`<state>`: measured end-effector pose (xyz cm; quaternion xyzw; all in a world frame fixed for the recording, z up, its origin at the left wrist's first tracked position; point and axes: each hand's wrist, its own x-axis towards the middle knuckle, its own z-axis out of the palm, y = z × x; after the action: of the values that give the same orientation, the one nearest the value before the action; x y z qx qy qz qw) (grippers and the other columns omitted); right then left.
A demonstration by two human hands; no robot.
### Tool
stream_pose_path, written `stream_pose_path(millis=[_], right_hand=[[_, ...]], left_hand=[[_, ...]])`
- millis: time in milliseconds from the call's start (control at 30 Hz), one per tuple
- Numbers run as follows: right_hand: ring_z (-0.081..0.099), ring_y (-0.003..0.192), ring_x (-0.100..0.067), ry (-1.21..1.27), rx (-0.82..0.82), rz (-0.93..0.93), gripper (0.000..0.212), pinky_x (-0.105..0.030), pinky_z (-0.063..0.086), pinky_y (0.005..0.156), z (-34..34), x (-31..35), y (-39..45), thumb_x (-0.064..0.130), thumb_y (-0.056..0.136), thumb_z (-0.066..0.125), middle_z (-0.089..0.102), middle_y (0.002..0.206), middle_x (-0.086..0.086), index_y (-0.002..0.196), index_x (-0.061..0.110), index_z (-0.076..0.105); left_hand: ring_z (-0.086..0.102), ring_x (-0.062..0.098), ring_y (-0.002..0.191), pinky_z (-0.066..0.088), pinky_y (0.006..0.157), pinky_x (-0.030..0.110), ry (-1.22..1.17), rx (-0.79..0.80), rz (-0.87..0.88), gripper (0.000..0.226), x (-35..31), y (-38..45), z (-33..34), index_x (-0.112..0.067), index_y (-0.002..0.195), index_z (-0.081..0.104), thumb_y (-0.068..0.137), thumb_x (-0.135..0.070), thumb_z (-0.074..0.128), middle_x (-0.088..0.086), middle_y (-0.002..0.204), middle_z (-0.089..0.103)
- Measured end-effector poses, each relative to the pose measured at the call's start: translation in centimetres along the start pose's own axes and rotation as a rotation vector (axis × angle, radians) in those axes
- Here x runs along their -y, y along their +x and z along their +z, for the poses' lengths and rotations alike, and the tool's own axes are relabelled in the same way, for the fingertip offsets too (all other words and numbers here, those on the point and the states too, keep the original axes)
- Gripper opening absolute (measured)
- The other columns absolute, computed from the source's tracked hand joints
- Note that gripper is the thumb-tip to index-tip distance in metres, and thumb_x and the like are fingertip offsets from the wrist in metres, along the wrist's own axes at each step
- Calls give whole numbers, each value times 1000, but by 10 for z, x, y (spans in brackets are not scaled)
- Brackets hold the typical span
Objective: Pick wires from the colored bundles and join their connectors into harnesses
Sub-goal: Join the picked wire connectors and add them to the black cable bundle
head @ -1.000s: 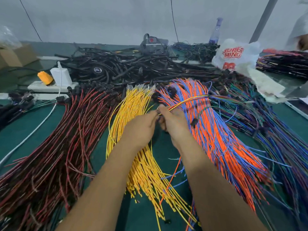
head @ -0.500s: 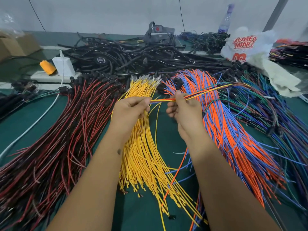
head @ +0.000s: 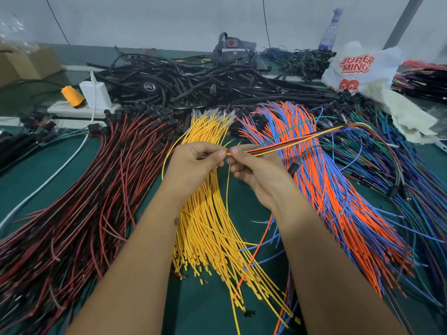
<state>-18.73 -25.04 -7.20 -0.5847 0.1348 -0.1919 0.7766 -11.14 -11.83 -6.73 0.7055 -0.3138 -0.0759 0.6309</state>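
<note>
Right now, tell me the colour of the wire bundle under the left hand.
Yellow. The wire bundle lies beneath the left hand, clearest in the head view.

Green bench (head: 72, 170) carries everything. L to R on it: red/black wire bundle (head: 79, 213), yellow wire bundle (head: 208, 228), orange/blue wire bundle (head: 338, 209), then a dark blue/green/purple mix (head: 411, 170) at far R. Behind these, a big tangle of black cables (head: 193, 85). Back L: white power strip (head: 79, 108) w/ white adapter (head: 95, 94) and an orange piece (head: 72, 96) on it; white cord (head: 48, 180) runs fwd over the bench. Cardboard box (head: 26, 66) far back L. Back R: white plastic bag (head: 358, 68) w/ red print, bottle (head: 330, 32) behind it.
</note>
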Motion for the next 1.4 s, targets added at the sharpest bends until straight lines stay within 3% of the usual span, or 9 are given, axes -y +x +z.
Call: stream_pose_path(millis=[400, 567, 700, 833, 1033, 1133, 1200, 1333, 1400], right_hand=[[61, 55, -7, 32, -103, -126, 10, -17, 50, 56, 10, -3, 1, 2, 91, 61, 66, 60, 2, 83, 7, 66], [61, 56, -8, 36, -124, -217, 13, -17, 49, 55, 6, 2, 0, 2, 90, 62, 67, 62, 0, 81, 8, 67], [61, 57, -11, 34, 33, -212, 8, -19, 49, 55, 9, 2, -5, 2, 89, 63, 67, 65, -4, 84, 6, 69], [61, 58, -10, 16, 141, -195, 4, -19, 50, 55, 15, -1, -9, 2, 87, 64, 69, 67, -2, 89, 4, 67], [62, 56, -11, 45, 196, -168, 6, -19, 51, 55, 19, -3, -10, 12, 78, 69, 69, 68, -5, 83, 10, 70], [63, 57, -12, 38, 209, -154, 4, -20, 52, 55, 20, -5, -10, 10, 80, 70, 70, 71, -8, 83, 12, 72], [64, 58, -12, 25, 219, -155, 8, -20, 52, 55, 21, -6, -10, 8, 83, 69, 70, 71, -7, 82, 15, 73], [64, 58, -12, -5, 220, -165, 11, -19, 52, 55, 23, -8, -9, 3, 85, 68, 70, 70, -7, 84, 13, 73], [64, 58, -12, -25, 210, -168, 10, -19, 52, 54, 24, -10, -8, 3, 85, 69, 70, 70, -8, 85, 12, 72]], left_hand=[[63, 6, 62, 54, 64, 19, -390, -73, -167, 8, 4, 4, -1, -8, 90, 72, 87, -12, 66, 0, 70, 71], [64, 10, 71, 54, 65, 20, -635, -409, -259, 36, 2, 9, -11, -7, 98, 69, 102, -32, 43, 2, 76, 69], [63, 20, 111, 51, 88, 31, -814, -236, -231, 56, -8, 8, -3, -14, 121, 58, 103, -47, 17, 10, 116, 67], [60, 24, 115, 39, 105, 44, -841, -133, -228, 63, -15, 6, 7, -14, 126, 54, 100, -53, 12, 13, 118, 66], [54, 35, 122, 44, 99, 45, -868, -44, -237, 69, -16, 4, 4, -12, 136, 47, 98, -58, 12, 20, 123, 62], [54, 40, 120, 53, 69, 34, -850, 17, -240, 71, -16, 4, 5, -16, 138, 46, 96, -61, 10, 21, 128, 59], [59, 37, 112, 47, 50, 23, -853, 51, -238, 71, -16, 3, 5, -20, 137, 46, 95, -63, 9, 20, 128, 59], [64, 29, 95, 42, 44, 20, -834, 73, -236, 70, -13, 3, 6, -26, 137, 45, 94, -66, 7, 20, 128, 59], [66, 21, 77, 30, 41, 19, -753, 88, -228, 69, -11, 3, 8, -31, 138, 44, 93, -66, 4, 18, 125, 61]])
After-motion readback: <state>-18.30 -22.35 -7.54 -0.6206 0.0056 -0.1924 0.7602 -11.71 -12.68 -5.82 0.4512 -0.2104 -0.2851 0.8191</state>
